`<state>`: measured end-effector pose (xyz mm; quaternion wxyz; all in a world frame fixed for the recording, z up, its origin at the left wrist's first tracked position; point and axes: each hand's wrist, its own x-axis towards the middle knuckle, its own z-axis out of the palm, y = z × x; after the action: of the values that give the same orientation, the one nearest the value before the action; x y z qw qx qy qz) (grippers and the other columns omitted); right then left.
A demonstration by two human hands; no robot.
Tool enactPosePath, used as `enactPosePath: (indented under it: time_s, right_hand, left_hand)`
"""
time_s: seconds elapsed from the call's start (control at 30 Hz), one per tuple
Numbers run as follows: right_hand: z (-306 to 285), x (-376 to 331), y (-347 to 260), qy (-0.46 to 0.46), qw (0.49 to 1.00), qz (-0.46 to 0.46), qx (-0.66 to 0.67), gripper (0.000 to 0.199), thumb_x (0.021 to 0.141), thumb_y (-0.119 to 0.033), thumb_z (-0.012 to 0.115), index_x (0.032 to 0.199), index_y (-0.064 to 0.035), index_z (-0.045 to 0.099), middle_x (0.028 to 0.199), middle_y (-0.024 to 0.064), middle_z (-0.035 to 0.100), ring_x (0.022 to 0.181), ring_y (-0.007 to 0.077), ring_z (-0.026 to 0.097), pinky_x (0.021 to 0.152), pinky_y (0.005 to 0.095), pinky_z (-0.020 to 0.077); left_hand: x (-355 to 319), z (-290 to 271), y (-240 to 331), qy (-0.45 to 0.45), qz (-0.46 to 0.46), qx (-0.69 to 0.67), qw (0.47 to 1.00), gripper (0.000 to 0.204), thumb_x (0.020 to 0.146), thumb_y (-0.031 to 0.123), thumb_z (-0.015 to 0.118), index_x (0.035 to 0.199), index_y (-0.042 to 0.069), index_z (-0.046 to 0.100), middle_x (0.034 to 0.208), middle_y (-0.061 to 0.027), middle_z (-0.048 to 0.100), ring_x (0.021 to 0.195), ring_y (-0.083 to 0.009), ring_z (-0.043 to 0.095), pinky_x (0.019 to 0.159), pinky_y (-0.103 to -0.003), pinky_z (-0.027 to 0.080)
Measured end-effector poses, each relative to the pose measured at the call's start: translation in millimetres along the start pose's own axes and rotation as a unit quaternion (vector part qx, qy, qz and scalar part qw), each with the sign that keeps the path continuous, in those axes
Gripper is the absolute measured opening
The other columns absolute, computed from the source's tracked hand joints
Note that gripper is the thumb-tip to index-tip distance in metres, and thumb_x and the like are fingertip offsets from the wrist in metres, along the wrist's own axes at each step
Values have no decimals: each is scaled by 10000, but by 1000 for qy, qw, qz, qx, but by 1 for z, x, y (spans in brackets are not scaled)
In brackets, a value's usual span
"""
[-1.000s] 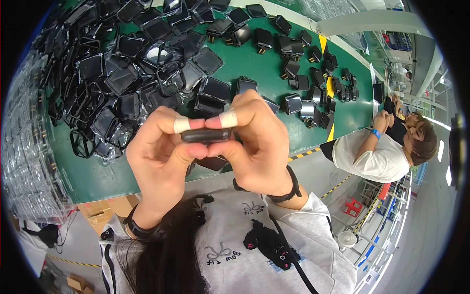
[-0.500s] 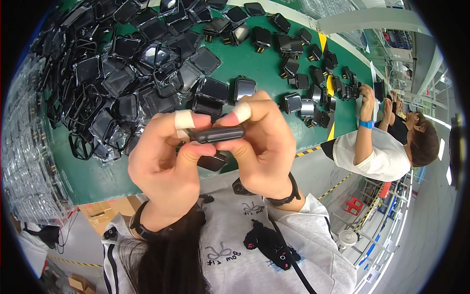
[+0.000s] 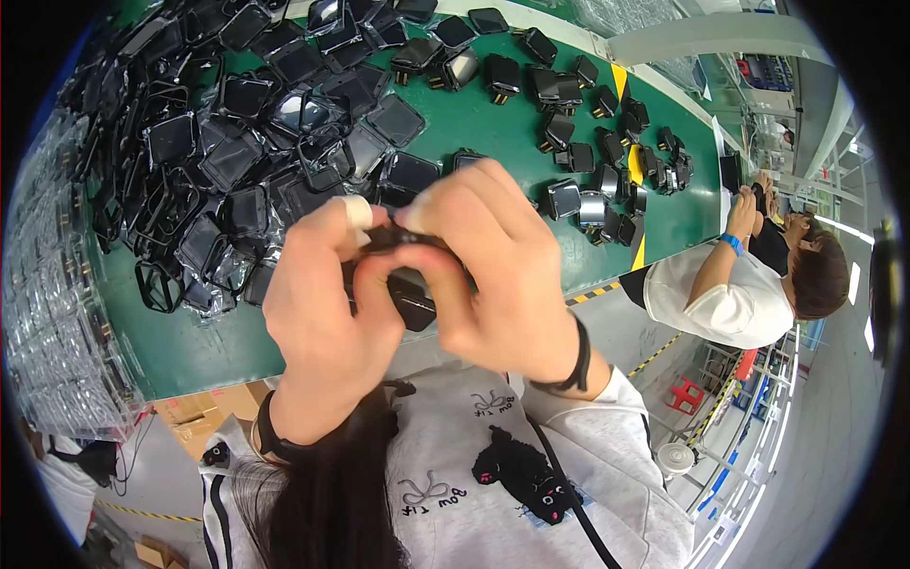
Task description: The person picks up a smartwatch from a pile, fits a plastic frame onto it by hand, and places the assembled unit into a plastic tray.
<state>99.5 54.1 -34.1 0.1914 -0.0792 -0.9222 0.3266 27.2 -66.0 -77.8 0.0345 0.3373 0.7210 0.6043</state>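
Observation:
My left hand [image 3: 327, 303] and my right hand [image 3: 507, 270] meet above the near side of the green table. Both are closed, pinching a small black rounded case [image 3: 385, 237] between thumbs and fingers. The fingers cover most of the case, and motion blurs the right fingertips. White tape wraps a finger on each hand. Beneath my thumbs, another black part [image 3: 414, 309] shows at the table's near edge. Just beyond my fingers lies a black square device [image 3: 411, 173], partly covered by them.
Black square frames and film-wrapped screens [image 3: 232, 156] pile across the table's left. Several black square modules with gold-coloured contacts [image 3: 502, 74] are scattered to the right. Clear plastic trays [image 3: 66, 313] stack at the far left. A co-worker in a white shirt [image 3: 739, 294] sits at right.
My hands have drawn closer together and rolled over the case, hiding more of it. My right hand has tilted over the top. The co-worker's hands have moved away from the modules.

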Motion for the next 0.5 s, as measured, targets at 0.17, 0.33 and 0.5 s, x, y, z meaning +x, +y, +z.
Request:
enactPosePath:
  time_s: [0.17,0.33,0.5]
  right_hand:
    - [-2,18,4,-115,993,6,-15,185,724,-14,661,887,-4,574,843,103,595,742,294,550,647,335,464]
    - [-10,38,32,-148,985,32,86,201,768,-95,677,916,1,581,848,112,594,781,284,556,663,331,470]
    - [-19,70,101,37,949,-71,-306,249,780,-88,685,994,-6,588,920,113,626,859,243,599,718,337,484]
  left_hand:
    - [3,-5,-12,-31,2,55,998,342,706,-147,614,1003,14,558,859,-100,630,647,-180,629,563,-276,499]
    - [10,-15,-3,-30,-92,4,995,316,712,-99,661,989,22,567,851,-95,619,604,-194,597,540,-283,480]
    - [14,-26,-3,-61,-69,144,985,315,734,-20,701,1016,16,566,964,-131,601,668,-172,577,602,-258,478]
